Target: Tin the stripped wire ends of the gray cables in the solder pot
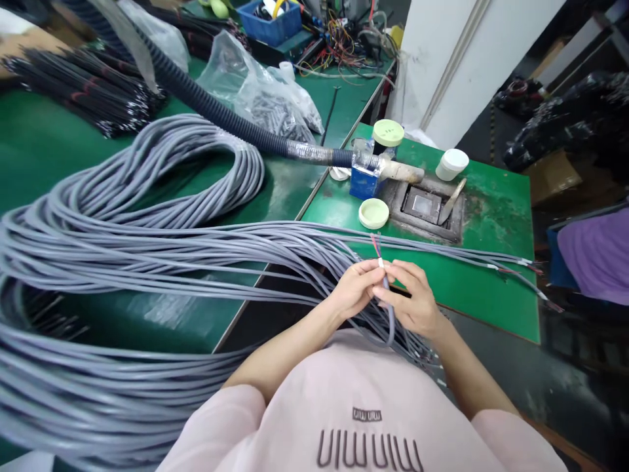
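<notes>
Between my two hands, close to my chest, a grey cable (390,321) is held with its end pointing away from me. Red and dark thin wires (376,245) fan out from its tip, above a white band. My left hand (358,286) pinches the cable just at the band. On the other side my right hand (411,299) has its fingers closed round the same cable, slightly lower. Many more grey cables (275,242) run from the left and pass beneath my hands. Several cable ends with white bands (525,262) lie on the green board at the right.
A solder pot (423,204) with a spatula (452,202) on it is set in the green board (501,216). Near it are a blue box (363,183), round tubs and a green lid (373,214). A black corrugated hose (211,105) crosses above the coiled cables.
</notes>
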`<action>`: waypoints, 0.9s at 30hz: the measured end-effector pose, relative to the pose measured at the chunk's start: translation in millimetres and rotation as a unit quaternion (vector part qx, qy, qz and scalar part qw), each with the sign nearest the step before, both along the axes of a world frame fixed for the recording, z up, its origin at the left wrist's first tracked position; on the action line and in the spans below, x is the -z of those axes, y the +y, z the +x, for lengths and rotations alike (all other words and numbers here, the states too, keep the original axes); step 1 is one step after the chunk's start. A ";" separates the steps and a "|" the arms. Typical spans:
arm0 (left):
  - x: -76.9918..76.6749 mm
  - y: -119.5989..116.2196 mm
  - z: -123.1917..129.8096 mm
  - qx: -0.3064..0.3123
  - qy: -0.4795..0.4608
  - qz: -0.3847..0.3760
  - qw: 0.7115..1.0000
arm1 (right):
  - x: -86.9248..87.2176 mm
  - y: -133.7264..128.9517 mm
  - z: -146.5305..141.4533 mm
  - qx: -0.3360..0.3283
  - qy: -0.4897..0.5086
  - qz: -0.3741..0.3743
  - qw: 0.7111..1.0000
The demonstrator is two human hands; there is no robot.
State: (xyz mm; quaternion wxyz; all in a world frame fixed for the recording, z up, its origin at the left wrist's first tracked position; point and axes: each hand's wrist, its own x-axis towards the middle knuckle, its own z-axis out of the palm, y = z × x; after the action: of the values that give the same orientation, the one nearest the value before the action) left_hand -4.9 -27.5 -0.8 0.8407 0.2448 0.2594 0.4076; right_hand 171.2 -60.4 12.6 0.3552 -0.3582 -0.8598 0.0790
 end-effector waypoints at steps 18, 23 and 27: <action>13.0 43.6 -99.0 -0.305 0.571 0.467 0.602 | -53.3 136.1 -2.8 0.176 0.123 -0.056 0.975; 20.1 46.8 -102.0 -0.270 0.594 0.454 0.607 | -40.8 156.3 -11.9 0.156 0.097 -0.100 0.978; 20.1 46.0 -102.8 -0.246 0.597 0.455 0.613 | -30.6 167.7 -15.7 0.154 0.072 -0.113 0.979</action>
State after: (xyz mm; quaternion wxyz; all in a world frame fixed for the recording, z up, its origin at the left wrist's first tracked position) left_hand -107.7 18.5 -20.8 0.1493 0.7122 0.5359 0.4281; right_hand 155.5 107.3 43.2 0.3813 -0.5173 -0.7522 0.1456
